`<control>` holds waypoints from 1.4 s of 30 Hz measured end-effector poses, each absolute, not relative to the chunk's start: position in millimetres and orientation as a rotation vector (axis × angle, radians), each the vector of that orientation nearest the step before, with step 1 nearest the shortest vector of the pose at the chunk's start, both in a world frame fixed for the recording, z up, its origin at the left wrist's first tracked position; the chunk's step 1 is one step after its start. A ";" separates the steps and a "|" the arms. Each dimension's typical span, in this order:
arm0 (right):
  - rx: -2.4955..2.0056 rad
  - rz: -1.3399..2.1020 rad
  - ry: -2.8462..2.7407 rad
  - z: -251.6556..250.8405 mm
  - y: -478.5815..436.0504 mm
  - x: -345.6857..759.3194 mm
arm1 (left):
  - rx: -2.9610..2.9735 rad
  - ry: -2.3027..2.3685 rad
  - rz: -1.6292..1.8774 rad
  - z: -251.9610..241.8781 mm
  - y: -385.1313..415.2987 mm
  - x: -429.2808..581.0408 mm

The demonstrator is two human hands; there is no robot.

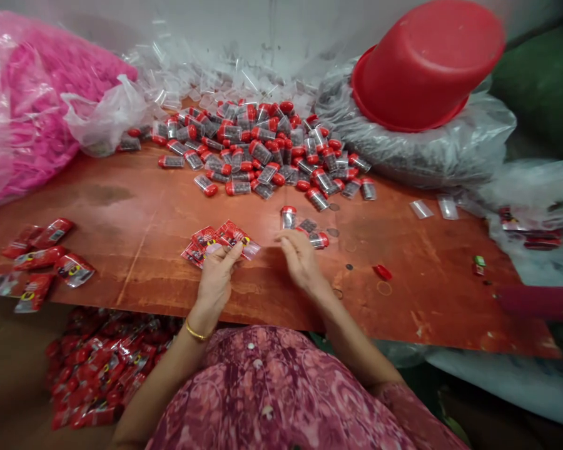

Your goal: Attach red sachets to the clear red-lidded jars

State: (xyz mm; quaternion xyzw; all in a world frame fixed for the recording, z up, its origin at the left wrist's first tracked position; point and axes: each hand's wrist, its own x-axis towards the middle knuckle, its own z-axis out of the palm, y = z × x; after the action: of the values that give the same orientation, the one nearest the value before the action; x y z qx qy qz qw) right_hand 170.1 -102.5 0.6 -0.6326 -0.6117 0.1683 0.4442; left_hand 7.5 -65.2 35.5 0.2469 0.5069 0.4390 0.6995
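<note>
My left hand (218, 275) pinches a fanned stack of small red printed packets (218, 240) just above the brown wooden table (136, 219). My right hand (300, 256) hovers to its right with the fingers curled, close to a few red-capped clear vials (309, 228) lying on the wood; whether it holds anything I cannot make out. Further back lies a big heap of the same red-capped vials (263, 150).
Filled red packets (42, 256) lie at the table's left edge, more in a pile below (98, 369). A pink bag (28, 106) sits far left, clear small bags (206, 75) at the back, a red tub (426, 62) on a grey sack at right.
</note>
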 end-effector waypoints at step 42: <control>-1.481 1.101 -1.160 36.7 -151.8 171.0 | 0.607 1.032 0.765 38.8 -74.8 -1.3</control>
State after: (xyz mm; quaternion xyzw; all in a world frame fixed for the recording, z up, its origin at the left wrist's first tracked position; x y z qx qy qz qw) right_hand 171.0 -151.8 36.7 -0.6023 -0.4718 0.4479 0.4627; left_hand -1.3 -74.8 38.8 0.2784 0.4739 0.3512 0.7580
